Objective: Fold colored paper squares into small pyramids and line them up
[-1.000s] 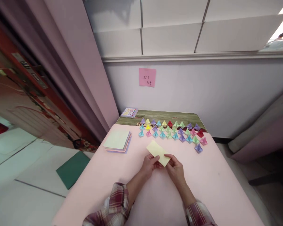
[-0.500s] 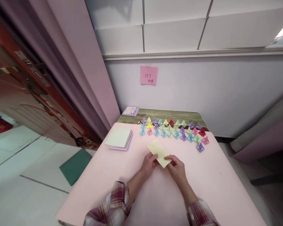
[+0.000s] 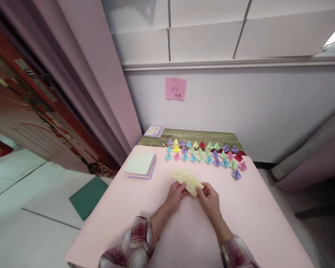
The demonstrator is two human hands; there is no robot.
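Sheet (image 3: 188, 183): pale yellow, elongated and seemingly folded; it lies between the two hands over the middle of the tabletop (image 3: 254, 212), on the near side of the rows, its far-left end pointing away.
Left hand (image 3: 175, 195): narrow, pinching the sheet's near-left edge, thumb on top and fingers beneath; the grip probably serves to steady the paper.
Right hand (image 3: 210, 199): also narrow, holding the sheet's near-right end, thumb on the upper face and fingers at the edge behind; pinching at the end likely gives finer control of the layers, whose exact folds are too small to tell.
Forearms (image 3: 159, 222): angled inward from the near side, converging at the sheet; wrists low, plaid sleeves (image 3: 141, 232) pushed back, leaving the wrists bare.
Pieces (image 3: 242, 166): small, pointed, many-coloured, set in rows across the far side, perhaps to stay separate and visible; one purple piece (image 3: 236, 174) sits nearer, at the right.
Stack (image 3: 139, 163): square papers at the left, apart from the left hand, presumably placed there for easy reach.
Packet (image 3: 154, 131): at the far-left corner.
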